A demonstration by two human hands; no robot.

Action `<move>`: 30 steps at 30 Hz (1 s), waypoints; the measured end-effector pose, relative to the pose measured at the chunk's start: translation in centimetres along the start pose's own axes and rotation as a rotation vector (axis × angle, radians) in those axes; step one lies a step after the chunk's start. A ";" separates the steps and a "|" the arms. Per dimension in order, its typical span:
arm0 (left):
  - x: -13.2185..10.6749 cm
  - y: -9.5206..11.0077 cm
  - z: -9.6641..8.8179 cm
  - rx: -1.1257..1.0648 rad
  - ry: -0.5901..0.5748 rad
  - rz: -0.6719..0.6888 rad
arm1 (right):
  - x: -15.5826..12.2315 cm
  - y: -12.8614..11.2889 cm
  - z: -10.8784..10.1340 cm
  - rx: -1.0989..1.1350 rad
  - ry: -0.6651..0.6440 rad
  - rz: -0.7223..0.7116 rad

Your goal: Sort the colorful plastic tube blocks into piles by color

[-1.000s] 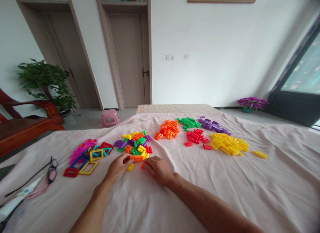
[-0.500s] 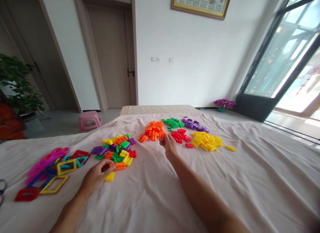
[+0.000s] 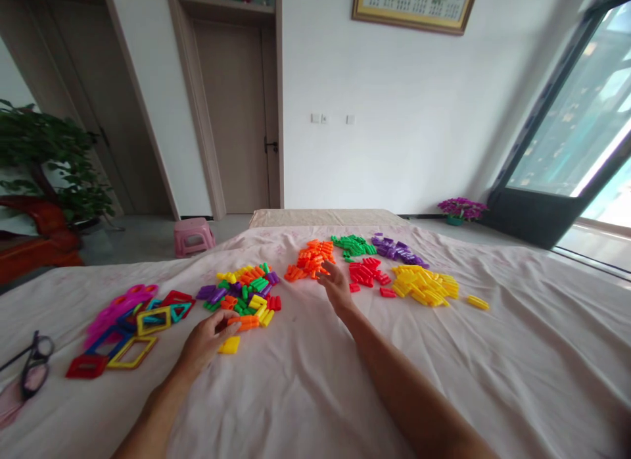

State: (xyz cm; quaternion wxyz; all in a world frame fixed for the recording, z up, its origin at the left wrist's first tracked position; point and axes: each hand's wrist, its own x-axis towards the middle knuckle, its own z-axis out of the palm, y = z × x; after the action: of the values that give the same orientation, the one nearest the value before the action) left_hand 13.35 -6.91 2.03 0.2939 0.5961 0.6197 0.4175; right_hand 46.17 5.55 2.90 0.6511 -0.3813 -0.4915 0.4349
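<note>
My left hand (image 3: 208,339) is closed around one end of an orange plastic block (image 3: 245,323), at the near edge of a mixed-colour pile of blocks (image 3: 241,289). A yellow block (image 3: 229,345) lies on the cloth just below that hand. My right hand (image 3: 337,288) reaches to the near side of the orange block pile (image 3: 313,256). Its fingers are apart and I see nothing held in them. To its right lies the red block pile (image 3: 365,272). Behind are the green pile (image 3: 353,245) and purple pile (image 3: 399,250); the yellow pile (image 3: 424,285) is farther right.
Magnetic tile frames (image 3: 131,334) in several colours lie at the left, beside glasses (image 3: 37,367). A single yellow block (image 3: 478,302) sits right of the yellow pile. The wrinkled cloth (image 3: 305,386) covers the surface. A pink stool (image 3: 194,237) stands beyond it.
My right hand's fingers have opened at the orange pile. My left hand keeps its grip on the orange block. The whole view has shifted, so everything appears farther right.
</note>
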 end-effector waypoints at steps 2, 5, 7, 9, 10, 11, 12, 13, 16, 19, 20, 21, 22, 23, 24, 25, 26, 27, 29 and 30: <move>0.0 0.3 0.1 -0.040 -0.023 0.008 | -1.3 0.1 1.0 -0.112 -0.053 -0.018; 0.0 0.8 0.6 -0.057 -0.027 0.017 | -3.9 -0.8 2.7 -0.311 -0.286 -0.065; -0.1 1.2 1.0 -0.056 -0.022 0.016 | -5.6 -1.7 4.0 -0.446 -0.488 -0.119; -0.3 1.7 1.5 -0.056 -0.025 0.016 | -7.0 -2.6 5.3 -0.581 -0.643 -0.193; -0.3 2.0 1.7 -0.058 -0.031 0.016 | -7.6 -2.8 5.9 -0.645 -0.701 -0.236; -0.4 2.2 1.9 -0.062 -0.040 0.017 | -8.0 -3.0 6.4 -0.701 -0.748 -0.277; -0.5 2.4 2.0 -0.066 -0.048 0.018 | -8.3 -3.1 6.7 -0.742 -0.785 -0.313; -0.5 2.5 2.1 -0.071 -0.055 0.019 | -8.5 -3.1 7.0 -0.769 -0.811 -0.344; -0.5 2.5 1.9 -0.090 -0.052 0.014 | -8.3 -2.9 7.0 -0.784 -0.790 -0.378; -0.3 2.0 1.5 -0.107 -0.023 0.001 | -7.3 -2.3 6.1 -0.741 -0.664 -0.304; -0.2 1.9 1.4 -0.111 -0.013 -0.002 | -6.7 -2.1 5.7 -0.712 -0.601 -0.256; -0.2 1.7 1.4 -0.114 0.000 -0.002 | -6.0 -1.8 5.3 -0.666 -0.526 -0.196; -0.1 1.6 1.4 -0.115 0.016 0.000 | -5.3 -1.5 5.0 -0.601 -0.434 -0.131; -0.1 1.5 1.4 -0.115 0.038 0.005 | -4.5 -1.3 4.7 -0.524 -0.336 -0.072; -0.1 1.5 1.3 -0.112 0.068 0.008 | -3.8 -1.0 4.4 -0.441 -0.235 -0.029; -0.1 1.4 1.3 -0.106 0.105 0.009 | -3.3 -0.8 4.1 -0.364 -0.142 -0.009; -0.1 1.4 1.2 -0.097 0.147 0.006 | -2.9 -0.6 3.9 -0.307 -0.066 -0.008; -0.1 1.3 1.1 -0.086 0.192 -0.002 | -2.6 -0.4 3.7 -0.277 -0.017 -0.012; -0.1 1.1 0.8 -0.064 0.279 -0.027 | -2.8 -0.1 3.6 -0.307 -0.014 -0.008; -0.1 1.0 0.6 -0.054 0.318 -0.042 | -3.2 -0.1 3.6 -0.357 -0.056 -0.010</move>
State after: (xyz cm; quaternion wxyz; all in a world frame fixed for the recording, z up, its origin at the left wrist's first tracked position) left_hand 14.37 -6.95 2.64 0.2167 0.5014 0.6593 0.5167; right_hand 42.19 2.74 2.83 0.5613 -0.4759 -0.5808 0.3480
